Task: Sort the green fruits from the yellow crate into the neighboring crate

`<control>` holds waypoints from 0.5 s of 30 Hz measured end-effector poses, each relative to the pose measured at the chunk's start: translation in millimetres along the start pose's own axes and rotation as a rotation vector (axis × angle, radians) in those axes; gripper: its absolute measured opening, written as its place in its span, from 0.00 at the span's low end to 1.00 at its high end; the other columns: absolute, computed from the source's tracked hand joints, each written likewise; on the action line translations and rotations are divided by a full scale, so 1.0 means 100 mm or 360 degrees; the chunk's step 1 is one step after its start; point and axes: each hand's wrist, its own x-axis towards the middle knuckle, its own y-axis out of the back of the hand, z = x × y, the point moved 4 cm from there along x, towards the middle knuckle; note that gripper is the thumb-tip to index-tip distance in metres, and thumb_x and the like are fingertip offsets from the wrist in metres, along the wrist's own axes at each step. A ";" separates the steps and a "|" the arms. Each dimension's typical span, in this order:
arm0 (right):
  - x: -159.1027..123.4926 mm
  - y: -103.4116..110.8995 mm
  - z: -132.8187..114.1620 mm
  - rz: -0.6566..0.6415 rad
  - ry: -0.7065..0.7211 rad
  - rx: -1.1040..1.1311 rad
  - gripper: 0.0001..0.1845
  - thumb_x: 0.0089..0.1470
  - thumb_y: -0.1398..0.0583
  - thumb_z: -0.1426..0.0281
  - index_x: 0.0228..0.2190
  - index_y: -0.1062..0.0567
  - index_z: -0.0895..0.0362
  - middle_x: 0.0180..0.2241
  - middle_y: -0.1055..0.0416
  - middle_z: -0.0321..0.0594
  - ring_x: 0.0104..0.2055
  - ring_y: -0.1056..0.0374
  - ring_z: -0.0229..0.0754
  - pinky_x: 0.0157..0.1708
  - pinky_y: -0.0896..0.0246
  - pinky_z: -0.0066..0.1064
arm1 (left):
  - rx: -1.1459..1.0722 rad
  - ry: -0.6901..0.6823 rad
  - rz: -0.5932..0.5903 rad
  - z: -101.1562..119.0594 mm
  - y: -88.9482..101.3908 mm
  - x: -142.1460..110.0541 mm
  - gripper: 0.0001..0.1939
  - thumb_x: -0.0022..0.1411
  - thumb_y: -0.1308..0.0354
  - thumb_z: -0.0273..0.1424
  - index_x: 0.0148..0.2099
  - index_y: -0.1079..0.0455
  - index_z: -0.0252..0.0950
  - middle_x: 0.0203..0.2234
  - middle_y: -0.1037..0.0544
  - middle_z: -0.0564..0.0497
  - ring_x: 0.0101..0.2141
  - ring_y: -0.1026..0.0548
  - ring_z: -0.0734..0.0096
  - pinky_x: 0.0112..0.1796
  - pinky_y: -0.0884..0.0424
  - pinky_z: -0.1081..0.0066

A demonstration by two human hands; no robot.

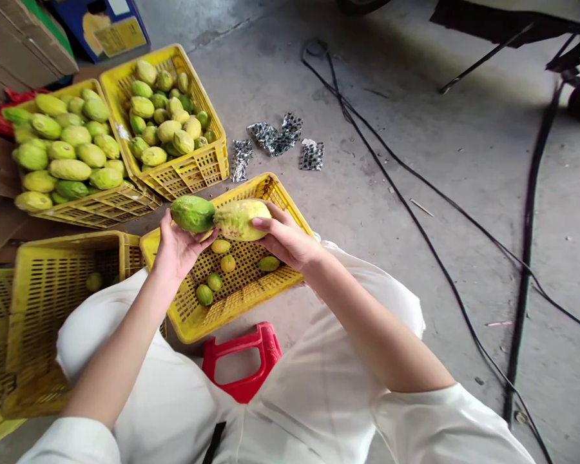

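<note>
My left hand (pixel 181 250) is closed round a green citrus fruit (pixel 192 214) with bumpy skin, gripping it from below and the left side. A larger, pale yellow citrus fruit (pixel 239 219) is in my right hand (pixel 287 238), the thumb on its near side. The two fruits touch end to end above a yellow plastic crate (pixel 181 323) between my knees. Inside that crate lie several small green-yellow fruits (pixel 227 263), well spaced on the slotted bottom. Part of the crate's interior is hidden by my hands.
Two yellow crates heaped with citrus fruit (pixel 70 169) (pixel 168 131) stand at the upper left. Another crate (pixel 43 283) with a fruit inside is at left. A red plastic stool (pixel 265 351) shows beneath me. Crumpled silver wrappers (pixel 275 135) and black cables (pixel 415 222) lie on the floor.
</note>
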 end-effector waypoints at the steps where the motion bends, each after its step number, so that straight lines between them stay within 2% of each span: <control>1: 0.00 0.00 0.00 0.0015 0.0009 -0.0002 0.34 0.40 0.22 0.58 0.47 0.26 0.49 0.49 0.18 0.41 0.59 0.23 0.54 0.62 0.25 0.48 | 0.0014 0.0002 0.0013 -0.01 0.01 0.01 0.27 0.60 0.32 0.58 0.48 0.25 0.43 0.45 0.16 0.44 0.48 0.19 0.53 0.43 0.15 0.60; 4: 0.00 -0.01 0.01 0.0046 0.0006 -0.0004 0.33 0.40 0.22 0.58 0.46 0.26 0.50 0.50 0.18 0.43 0.60 0.24 0.55 0.63 0.26 0.48 | 0.0090 -0.0012 0.0005 -0.03 0.04 0.02 0.30 0.58 0.30 0.60 0.50 0.24 0.43 0.47 0.16 0.43 0.50 0.19 0.52 0.45 0.16 0.60; 8: 0.00 0.00 0.02 0.0038 -0.0037 0.0020 0.32 0.41 0.22 0.57 0.45 0.25 0.51 0.53 0.19 0.45 0.62 0.24 0.56 0.64 0.25 0.49 | 0.0192 -0.0036 -0.0073 -0.01 0.02 -0.02 0.33 0.57 0.27 0.58 0.54 0.24 0.40 0.54 0.17 0.41 0.58 0.22 0.47 0.49 0.17 0.59; 11: -0.01 -0.02 0.01 -0.0014 -0.0065 0.0039 0.32 0.41 0.22 0.54 0.45 0.25 0.51 0.54 0.18 0.46 0.63 0.24 0.56 0.63 0.24 0.48 | 0.0254 -0.0092 -0.0141 0.04 -0.01 -0.08 0.33 0.54 0.22 0.49 0.57 0.23 0.40 0.53 0.17 0.42 0.59 0.21 0.49 0.50 0.17 0.60; 15: -0.02 0.00 -0.01 0.0095 -0.0073 0.0033 0.36 0.39 0.20 0.57 0.47 0.27 0.50 0.56 0.20 0.44 0.62 0.24 0.54 0.61 0.23 0.45 | 0.0298 -0.0082 -0.0242 0.09 -0.04 -0.14 0.36 0.46 0.17 0.38 0.57 0.21 0.39 0.46 0.15 0.47 0.51 0.18 0.57 0.49 0.17 0.63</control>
